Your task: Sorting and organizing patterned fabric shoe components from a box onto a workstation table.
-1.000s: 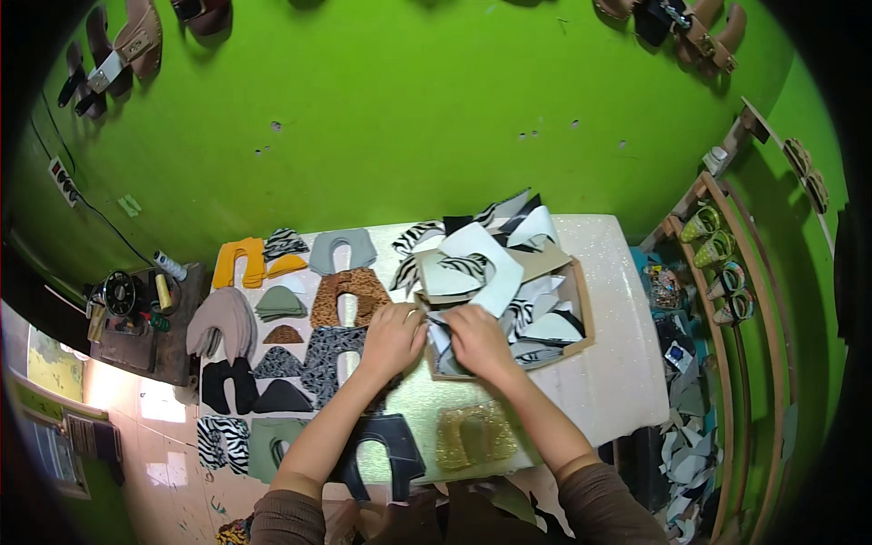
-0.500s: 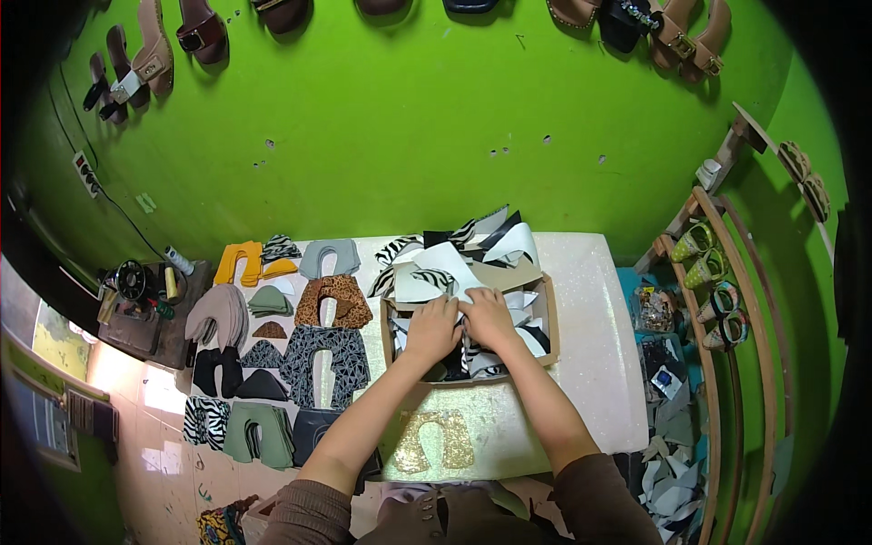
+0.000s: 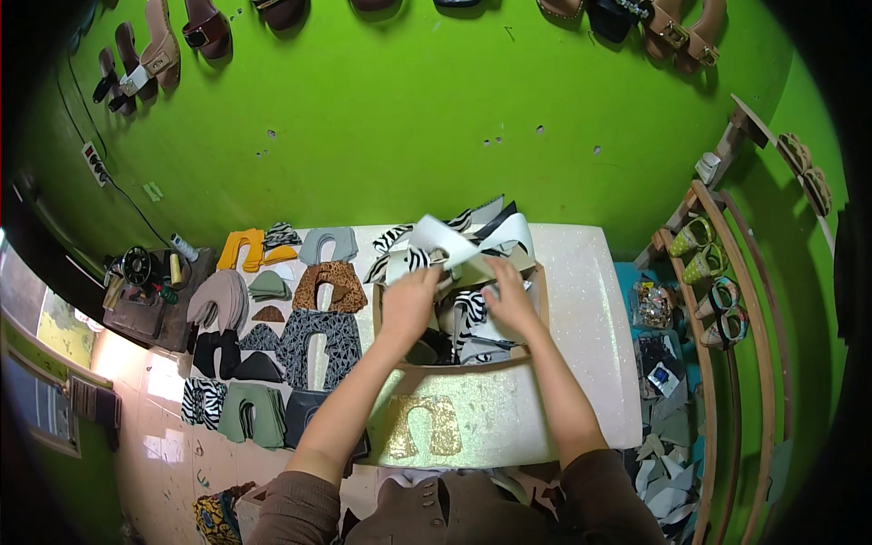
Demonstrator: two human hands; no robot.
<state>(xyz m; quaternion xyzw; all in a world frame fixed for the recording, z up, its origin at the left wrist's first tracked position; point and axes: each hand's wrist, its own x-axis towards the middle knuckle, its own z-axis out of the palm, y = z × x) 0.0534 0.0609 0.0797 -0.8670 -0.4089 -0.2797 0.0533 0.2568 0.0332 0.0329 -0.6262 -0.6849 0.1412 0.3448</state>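
Observation:
A cardboard box [image 3: 543, 304] on the table is heaped with black, white and zebra-print material scraps [image 3: 470, 313]. My left hand [image 3: 411, 302] is over the box's left side, fingers closed at the lower edge of a raised white scrap [image 3: 447, 238]; its exact grip is partly hidden. At the right side of the box is my right hand [image 3: 510, 295], with its thumb apart from the fingers and its fingertips near the scrap's right end. In front of the box, a glittery gold U-shaped piece [image 3: 445, 436] lies flat.
Stacks of cut pieces stand left of the box, among them leopard-print [image 3: 313, 277], dark patterned [image 3: 295, 354] and green [image 3: 250, 409] ones. A wooden rack [image 3: 710, 363] with sandals is on the right. More sandals hang on the green wall [image 3: 381, 118].
Both hands have moved apart, and the white scrap is now lifted and tilted above the box. More of the zebra-print scraps inside shows between my hands.

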